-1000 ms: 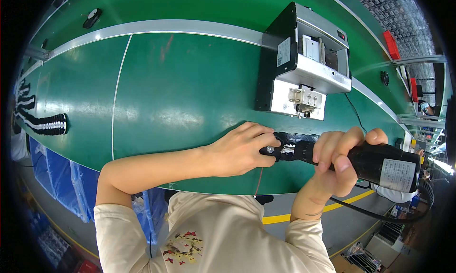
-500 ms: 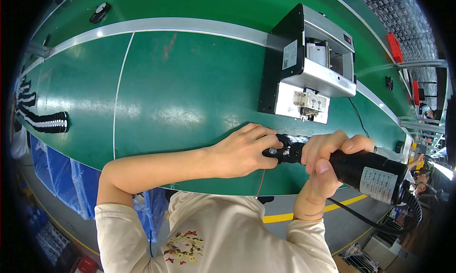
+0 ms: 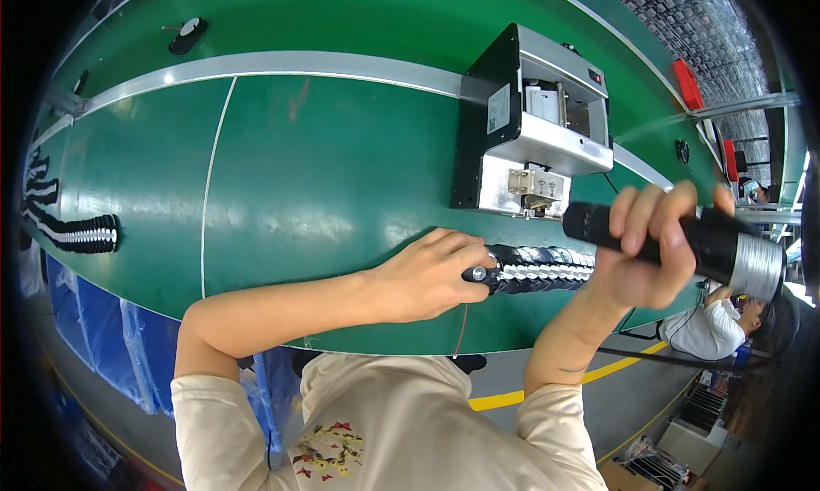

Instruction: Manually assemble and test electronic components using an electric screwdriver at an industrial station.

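My left hand (image 3: 436, 273) is closed around the near end of a long, black and silver ribbed part (image 3: 542, 271) lying along the bench. A black end piece with a small round metal screw head (image 3: 478, 273) shows beside its fingers. From under the left hand a thin red wire (image 3: 462, 330) hangs toward the bench's front edge. In my right hand (image 3: 649, 248) is a black corded electric screwdriver (image 3: 589, 223), raised above the ribbed part, apart from it. The screwdriver's rear end is blurred by motion.
A black and silver benchtop machine (image 3: 538, 119) stands just beyond my hands. More ribbed black and white parts (image 3: 81, 232) lie at the bench's left end. A metal rail (image 3: 282, 64) crosses the back. Another person (image 3: 709, 329) in white sits at the right.
My right hand has lifted the screwdriver off the end of the ribbed part, upward and to the right, uncovering the part's length. My left hand still grips the same end.
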### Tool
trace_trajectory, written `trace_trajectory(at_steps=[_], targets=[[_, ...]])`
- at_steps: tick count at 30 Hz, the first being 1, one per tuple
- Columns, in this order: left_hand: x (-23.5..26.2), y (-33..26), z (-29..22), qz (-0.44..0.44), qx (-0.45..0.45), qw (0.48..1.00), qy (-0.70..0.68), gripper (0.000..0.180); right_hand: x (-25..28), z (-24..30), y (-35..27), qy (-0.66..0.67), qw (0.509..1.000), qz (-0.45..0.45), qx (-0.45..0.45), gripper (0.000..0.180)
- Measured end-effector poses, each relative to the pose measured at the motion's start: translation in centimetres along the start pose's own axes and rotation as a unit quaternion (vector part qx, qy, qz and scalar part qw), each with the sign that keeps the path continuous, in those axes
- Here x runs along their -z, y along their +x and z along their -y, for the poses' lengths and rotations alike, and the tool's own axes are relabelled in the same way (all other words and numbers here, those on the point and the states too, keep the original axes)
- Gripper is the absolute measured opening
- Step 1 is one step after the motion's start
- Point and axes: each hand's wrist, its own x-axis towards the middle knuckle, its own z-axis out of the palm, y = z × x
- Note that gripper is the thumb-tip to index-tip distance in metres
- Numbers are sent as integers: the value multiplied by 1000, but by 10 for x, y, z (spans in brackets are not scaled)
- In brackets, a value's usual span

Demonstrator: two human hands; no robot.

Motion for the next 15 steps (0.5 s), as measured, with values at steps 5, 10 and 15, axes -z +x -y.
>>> trace_trajectory(at_steps=[5,10,15], targets=[[1,-1,0,-3,-5,1000,-4,21,-3,-17,9,-79,995,-27,-49,51],[2,-2,0,1,2,1000,-3,20,-1,-23,8,-59,995,-11,-77,50],[-2,-3,0,-8,1,1000,-6,18,2,-5,-21,-10,999,-2,-41,57]])
